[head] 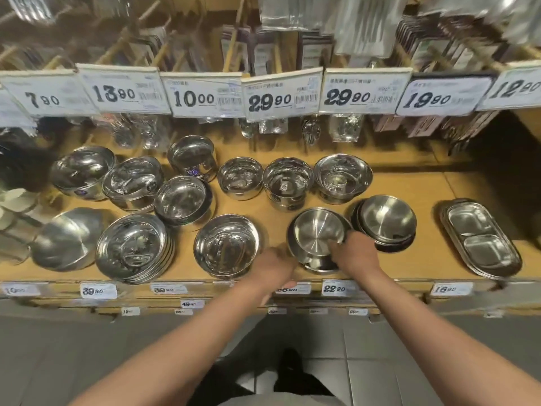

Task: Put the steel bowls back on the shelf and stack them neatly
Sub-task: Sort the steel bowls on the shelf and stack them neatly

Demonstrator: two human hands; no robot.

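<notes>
Gripping the near rim of the matte steel bowl (317, 234) atop its stack at the shelf (433, 230) front, the right hand (355, 253) seats it squarely, while the blurred left hand (275, 266) hovers beside it, its grasp unclear.

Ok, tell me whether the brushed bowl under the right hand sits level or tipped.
Tipped. The brushed bowl leans toward the camera on the stack beneath, its rim gripped by the right hand.
</notes>
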